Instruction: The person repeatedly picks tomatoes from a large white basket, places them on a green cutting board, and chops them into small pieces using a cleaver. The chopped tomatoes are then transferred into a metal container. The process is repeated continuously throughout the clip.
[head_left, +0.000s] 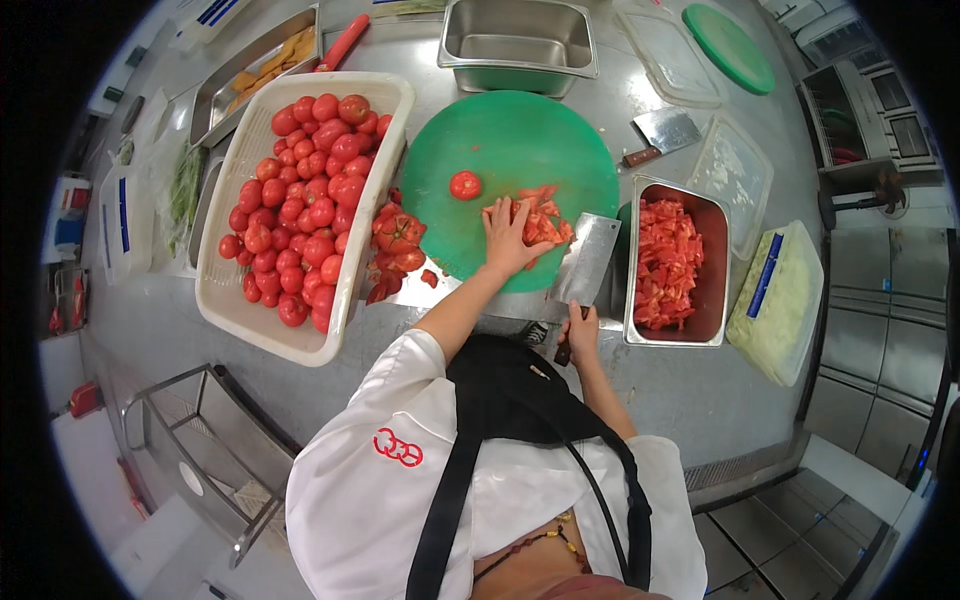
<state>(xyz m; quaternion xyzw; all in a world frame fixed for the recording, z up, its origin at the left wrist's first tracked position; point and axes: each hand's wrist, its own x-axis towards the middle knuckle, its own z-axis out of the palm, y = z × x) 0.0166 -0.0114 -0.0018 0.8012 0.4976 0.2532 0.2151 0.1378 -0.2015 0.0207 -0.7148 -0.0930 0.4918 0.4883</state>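
Note:
My left hand (508, 238) lies with spread fingers on a heap of cut tomato pieces (546, 217) on the round green cutting board (517, 135). My right hand (581, 334) grips the wooden handle of a cleaver (586, 259), whose broad blade rests flat at the board's lower right edge, beside the pieces. A tomato (465, 185) with its cut face up sits left of the heap. Right of the cleaver stands a deep steel pan (714, 330) holding chopped tomato (667, 262). Tomato trimmings (396, 240) are piled at the board's left edge.
A white plastic basket (214, 285) of whole tomatoes stands at left. Beyond the board is an empty steel pan (517, 67). A second cleaver (667, 131), plastic lids (731, 180) and a container of shredded greens (776, 307) lie at right. A red-handled tool (345, 41) lies at upper left.

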